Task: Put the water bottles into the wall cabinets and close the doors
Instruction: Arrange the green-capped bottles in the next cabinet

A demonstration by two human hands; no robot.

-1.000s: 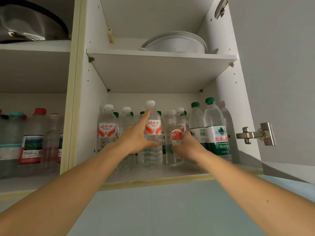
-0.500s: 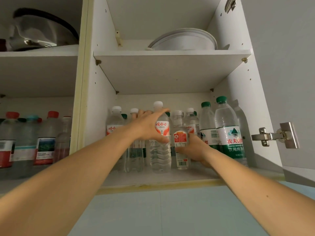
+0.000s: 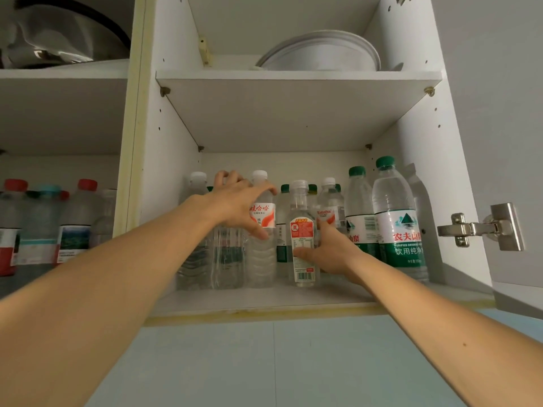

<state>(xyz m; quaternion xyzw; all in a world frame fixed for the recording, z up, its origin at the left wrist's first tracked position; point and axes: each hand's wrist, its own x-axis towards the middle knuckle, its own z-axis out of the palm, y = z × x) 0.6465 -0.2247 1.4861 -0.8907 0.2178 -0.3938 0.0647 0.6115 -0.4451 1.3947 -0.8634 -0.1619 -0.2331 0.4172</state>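
Several clear water bottles stand on the lower shelf [image 3: 264,301] of the open wall cabinet. My left hand [image 3: 235,201] curls round a white-capped bottle with a red and white label [image 3: 263,218], thumb on its front. My right hand [image 3: 329,248] grips a narrower white-capped bottle with a red label and barcode [image 3: 302,230] from its right side. Two green-capped bottles [image 3: 399,224] stand at the shelf's right end.
White bowls [image 3: 320,54] sit on the upper shelf. The open door [image 3: 499,98] with its metal hinge [image 3: 479,229] stands at the right. The left compartment holds several red-capped bottles [image 3: 76,218] and a metal pot [image 3: 58,39] above.
My left hand went from pointing at the red-labelled bottle to curling round its upper part. My right hand slid lower along the narrow bottle. The camera moved closer.
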